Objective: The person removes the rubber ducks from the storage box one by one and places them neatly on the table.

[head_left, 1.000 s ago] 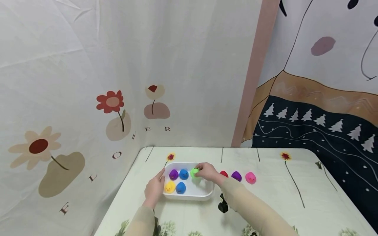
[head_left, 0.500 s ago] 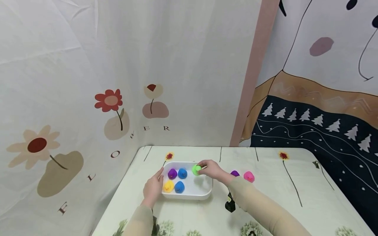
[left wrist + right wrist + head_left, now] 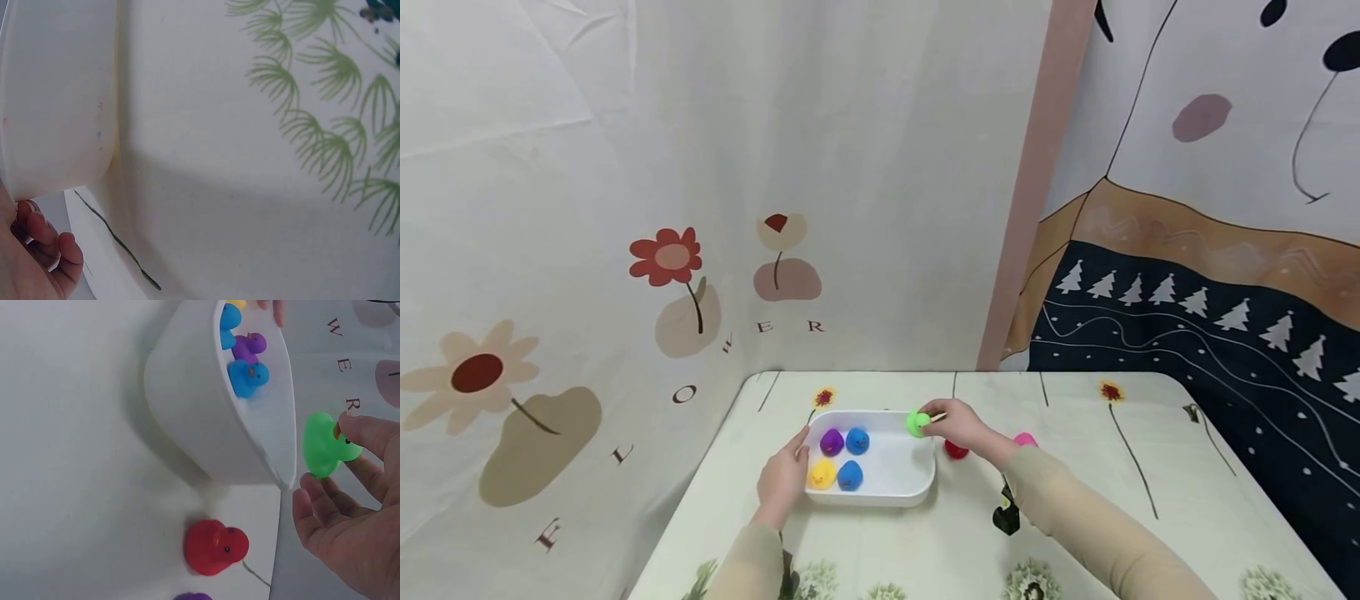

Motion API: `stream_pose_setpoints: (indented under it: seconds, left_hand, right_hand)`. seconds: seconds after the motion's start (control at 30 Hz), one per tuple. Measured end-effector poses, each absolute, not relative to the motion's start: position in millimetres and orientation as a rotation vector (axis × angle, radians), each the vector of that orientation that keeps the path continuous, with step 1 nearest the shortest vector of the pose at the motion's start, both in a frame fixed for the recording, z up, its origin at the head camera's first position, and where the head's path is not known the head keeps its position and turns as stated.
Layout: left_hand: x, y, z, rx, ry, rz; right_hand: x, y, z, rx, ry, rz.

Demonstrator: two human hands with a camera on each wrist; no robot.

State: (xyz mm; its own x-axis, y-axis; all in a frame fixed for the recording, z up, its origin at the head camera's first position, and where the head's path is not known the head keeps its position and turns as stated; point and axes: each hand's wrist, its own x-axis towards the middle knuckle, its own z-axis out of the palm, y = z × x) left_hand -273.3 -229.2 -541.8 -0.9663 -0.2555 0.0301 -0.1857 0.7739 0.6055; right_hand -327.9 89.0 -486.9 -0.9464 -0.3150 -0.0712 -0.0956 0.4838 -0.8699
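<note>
Between the thumb and fingertips of my right hand (image 3: 958, 425) is a lime-green rubber duck (image 3: 322, 445), held up at the right end of a white plastic tray (image 3: 895, 468). My left hand (image 3: 782, 481) grips the tray's left end, thumb by the rim; the left wrist view shows its curled fingers (image 3: 42, 228) at the corner. Inside the tray's left half sit a purple duck (image 3: 832, 442), a yellow duck (image 3: 822, 473) and two blue ducks, one behind (image 3: 857, 441) and one in front (image 3: 850, 476).
Just right of the tray stands a red duck (image 3: 212, 547), partly covered by my right wrist in the head view. Farther right are a purple duck (image 3: 193, 597) and a pink duck (image 3: 1025, 439). A printed cloth covers the table (image 3: 880, 542); curtains rise behind.
My right hand has lifted the green duck from inside the tray and carried it rightward to the tray's right rim. The left hand keeps its grip; the head view has shifted slightly.
</note>
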Motion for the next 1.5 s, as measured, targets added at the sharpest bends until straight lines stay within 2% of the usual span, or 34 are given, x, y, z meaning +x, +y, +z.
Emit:
stream_pose_setpoints:
  seconds: [0.7,1.5]
  left_hand:
    - [-273.3,-229.2,-541.3,0.317,-2.863,-0.89]
    - [-271.1,-228.0,-537.9,0.308,-2.858,-0.898]
  right_hand:
    - [-323.7,158.8,-479.3,-0.188,2.533,-1.471]
    - [-326.8,251.8,-506.1,0.001,2.701,-1.302]
